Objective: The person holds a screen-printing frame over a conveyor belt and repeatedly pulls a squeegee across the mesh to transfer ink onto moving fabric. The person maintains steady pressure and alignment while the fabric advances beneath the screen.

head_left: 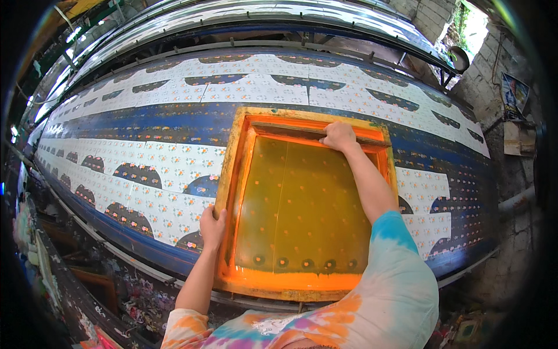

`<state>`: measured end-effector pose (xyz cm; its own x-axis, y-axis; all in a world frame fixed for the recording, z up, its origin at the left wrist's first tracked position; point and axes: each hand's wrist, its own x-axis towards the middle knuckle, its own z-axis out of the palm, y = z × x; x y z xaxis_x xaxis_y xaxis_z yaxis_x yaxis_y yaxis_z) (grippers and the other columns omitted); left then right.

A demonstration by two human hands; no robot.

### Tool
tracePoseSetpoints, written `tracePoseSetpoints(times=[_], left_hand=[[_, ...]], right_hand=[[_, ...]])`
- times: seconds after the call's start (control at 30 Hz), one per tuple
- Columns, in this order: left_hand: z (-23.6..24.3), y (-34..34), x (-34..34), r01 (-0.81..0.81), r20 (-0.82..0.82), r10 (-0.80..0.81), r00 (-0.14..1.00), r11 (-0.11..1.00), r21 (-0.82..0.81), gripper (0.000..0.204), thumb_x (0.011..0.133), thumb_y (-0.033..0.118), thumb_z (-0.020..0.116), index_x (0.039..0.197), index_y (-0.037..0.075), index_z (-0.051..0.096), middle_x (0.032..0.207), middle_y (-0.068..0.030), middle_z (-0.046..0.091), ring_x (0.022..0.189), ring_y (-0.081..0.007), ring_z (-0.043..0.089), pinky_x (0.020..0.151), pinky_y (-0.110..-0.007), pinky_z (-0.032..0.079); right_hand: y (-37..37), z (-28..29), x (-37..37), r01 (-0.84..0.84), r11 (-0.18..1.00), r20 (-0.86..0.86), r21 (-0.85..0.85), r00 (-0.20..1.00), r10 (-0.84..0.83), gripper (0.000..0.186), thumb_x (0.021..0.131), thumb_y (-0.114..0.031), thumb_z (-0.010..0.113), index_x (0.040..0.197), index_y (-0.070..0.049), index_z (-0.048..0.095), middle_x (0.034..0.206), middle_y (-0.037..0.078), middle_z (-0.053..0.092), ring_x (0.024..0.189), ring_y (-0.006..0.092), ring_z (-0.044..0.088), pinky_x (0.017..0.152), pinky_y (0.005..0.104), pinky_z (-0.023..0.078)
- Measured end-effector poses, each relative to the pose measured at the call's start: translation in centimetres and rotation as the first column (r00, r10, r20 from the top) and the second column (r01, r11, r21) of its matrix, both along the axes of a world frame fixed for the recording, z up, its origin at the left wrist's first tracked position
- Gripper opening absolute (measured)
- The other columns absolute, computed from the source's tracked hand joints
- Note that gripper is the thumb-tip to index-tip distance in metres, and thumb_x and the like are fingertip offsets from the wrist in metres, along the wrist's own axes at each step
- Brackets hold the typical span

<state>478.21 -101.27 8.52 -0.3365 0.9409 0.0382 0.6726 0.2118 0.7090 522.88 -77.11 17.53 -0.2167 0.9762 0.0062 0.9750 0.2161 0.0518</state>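
A square printing screen with a wooden frame, orange ink along its inner edges and an olive mesh lies on the long printing table. My left hand grips the screen's left side, its thumb at the frame. My right hand is closed on a squeegee lying across the far inner end of the screen. Pale printed fabric pieces with small orange flowers and curved cutouts lie along the table around the screen.
Another long table runs behind this one. A block wall with an opening stands at the right. Below the near table edge at the left are a dark, paint-stained ledge and clutter. A pipe sticks out at the right.
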Motion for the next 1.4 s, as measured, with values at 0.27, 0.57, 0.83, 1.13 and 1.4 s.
tracePoseSetpoints(times=[0.27,0.57,0.83,1.13,1.4], left_hand=[[-0.6,0.2,-0.2,0.045,-0.087,-0.043,0.995,0.999,0.019,0.042,0.095,0.030,0.070,0.114,-0.007,0.066,0.104,-0.0253,0.069,0.100,-0.0427,0.065,0.087,-0.049,0.051],[-0.6,0.0,-0.5,0.094,-0.151,-0.090,0.984,0.995,0.019,0.038,0.097,0.032,0.067,0.100,-0.006,0.065,0.101,-0.0262,0.068,0.097,-0.0443,0.064,0.086,-0.052,0.051],[-0.6,-0.4,0.1,0.122,-0.224,-0.117,0.968,0.993,0.006,0.044,0.098,0.035,0.066,0.109,-0.008,0.065,0.110,-0.0272,0.067,0.102,-0.0453,0.065,0.091,-0.052,0.052],[0.6,-0.7,0.4,0.115,-0.234,-0.121,0.965,0.993,-0.040,0.052,0.089,0.039,0.078,0.112,-0.006,0.064,0.115,-0.0258,0.066,0.108,-0.0434,0.065,0.094,-0.050,0.052],[1.3,-1.1,0.4,0.030,-0.242,-0.051,0.969,0.996,-0.087,0.052,0.085,0.034,0.082,0.112,-0.007,0.064,0.113,-0.0258,0.068,0.109,-0.0428,0.066,0.095,-0.049,0.053]], right_hand=[[-13.7,0.9,-3.2,0.019,0.992,-0.017,-0.124,1.000,-0.021,0.034,0.081,-0.047,0.079,0.091,-0.014,0.080,0.081,0.014,0.075,0.081,0.0342,0.074,0.073,0.0469,0.059],[-31.2,1.4,-6.7,0.011,0.993,-0.153,-0.117,0.988,-0.029,0.017,0.073,-0.025,0.072,0.076,-0.009,0.077,0.074,0.016,0.073,0.073,0.0341,0.074,0.067,0.0448,0.059],[-46.0,0.2,-9.6,0.014,0.999,-0.199,-0.037,0.980,-0.021,0.013,0.071,-0.021,0.071,0.079,-0.010,0.074,0.083,0.010,0.073,0.080,0.0300,0.073,0.068,0.0451,0.058],[-51.1,0.5,-9.6,-0.100,0.995,-0.309,-0.014,0.947,0.091,0.043,0.081,-0.045,0.079,0.093,-0.005,0.072,0.092,0.012,0.073,0.093,0.0307,0.073,0.079,0.0441,0.059],[-45.0,4.8,2.4,0.171,0.955,-0.712,-0.243,0.637,-0.295,0.049,0.091,-0.044,0.074,0.110,0.001,0.075,0.104,0.023,0.074,0.095,0.0381,0.072,0.081,0.0473,0.055]])
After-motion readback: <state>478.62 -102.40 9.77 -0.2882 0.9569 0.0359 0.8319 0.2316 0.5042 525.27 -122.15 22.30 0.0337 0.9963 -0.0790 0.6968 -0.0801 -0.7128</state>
